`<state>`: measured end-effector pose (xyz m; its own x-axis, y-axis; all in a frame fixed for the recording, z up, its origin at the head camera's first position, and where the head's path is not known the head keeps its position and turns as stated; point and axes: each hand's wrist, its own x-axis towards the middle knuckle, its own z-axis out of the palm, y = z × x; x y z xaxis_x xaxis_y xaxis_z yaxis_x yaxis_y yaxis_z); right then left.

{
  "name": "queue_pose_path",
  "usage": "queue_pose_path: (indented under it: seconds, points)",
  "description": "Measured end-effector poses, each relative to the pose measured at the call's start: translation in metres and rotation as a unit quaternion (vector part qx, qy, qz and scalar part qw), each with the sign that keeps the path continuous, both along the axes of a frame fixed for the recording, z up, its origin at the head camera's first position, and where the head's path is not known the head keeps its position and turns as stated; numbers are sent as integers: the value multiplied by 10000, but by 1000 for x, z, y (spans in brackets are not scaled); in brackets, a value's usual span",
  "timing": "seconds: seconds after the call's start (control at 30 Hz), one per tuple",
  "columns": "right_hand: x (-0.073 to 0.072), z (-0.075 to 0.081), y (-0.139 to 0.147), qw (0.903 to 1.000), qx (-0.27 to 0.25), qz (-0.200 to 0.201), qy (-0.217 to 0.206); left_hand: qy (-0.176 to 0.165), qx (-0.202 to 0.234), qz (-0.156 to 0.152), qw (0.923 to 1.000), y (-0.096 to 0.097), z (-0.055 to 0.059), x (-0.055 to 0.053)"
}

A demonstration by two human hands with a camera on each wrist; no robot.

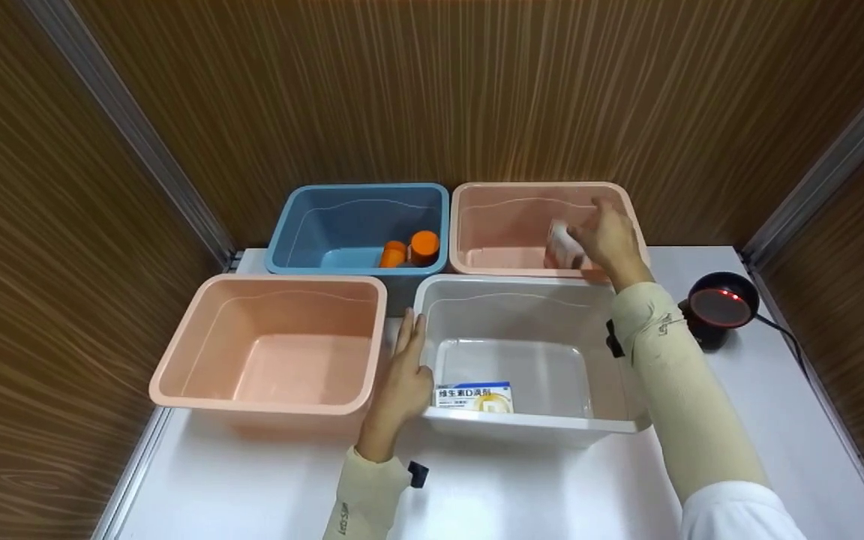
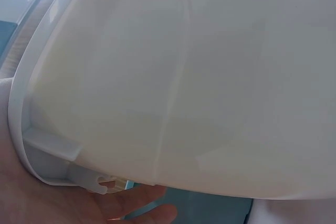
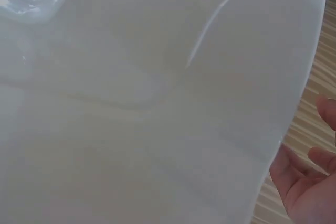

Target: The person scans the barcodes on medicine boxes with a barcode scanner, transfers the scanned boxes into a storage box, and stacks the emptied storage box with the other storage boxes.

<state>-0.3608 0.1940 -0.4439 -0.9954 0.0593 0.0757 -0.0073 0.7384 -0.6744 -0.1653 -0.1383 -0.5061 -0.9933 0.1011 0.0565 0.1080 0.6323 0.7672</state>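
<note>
Over the back right pink bin (image 1: 537,190), my right hand (image 1: 610,238) hangs with its fingers spread and loosely bent. A small white and reddish box (image 1: 565,246), blurred, is tilted inside that bin just left of the fingers, apart from the thumb as far as the blur shows. The right wrist view shows part of the right hand (image 3: 310,182) beyond a pale bin wall, nothing visible in its fingers. My left hand (image 1: 404,379) rests against the left rim of the white bin (image 1: 514,283), fingers straight. A white and blue medicine box (image 1: 474,397) lies in its front left corner.
At the back left stands a blue bin (image 1: 368,187) holding orange-capped bottles (image 1: 424,246). Another pink bin (image 1: 304,367) is at the front left. A black scanner-like device (image 1: 721,304) with a red glow and cable stands on the white table (image 1: 492,495) at the right. Wood-patterned walls surround it.
</note>
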Motion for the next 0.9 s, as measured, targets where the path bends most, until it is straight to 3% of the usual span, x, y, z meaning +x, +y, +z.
queue_pose_path:
  seconds: [0.3,0.4,0.5,0.57,0.67,0.83,0.9]
  points:
    - [5,1,-13,9997,133,158,87,34,38,45,10000,-2,0,0]
    - [9,4,-25,9983,-25,440,393,21,-1,70,10000,-3,0,1]
    - [18,6,-39,9916,-73,995,824,64,-8,52,10000,-4,-1,1]
    - [27,8,-49,9840,-53,1486,981,100,-21,24,9999,-4,-1,2]
    - [42,8,-63,9691,111,2303,871,119,-15,-22,9999,-3,0,2]
    - [62,-6,-83,9273,743,3652,341,66,-74,-20,9999,-3,1,2]
    - [68,-15,-89,9110,1017,3997,5,35,-76,-8,10000,-3,1,2]
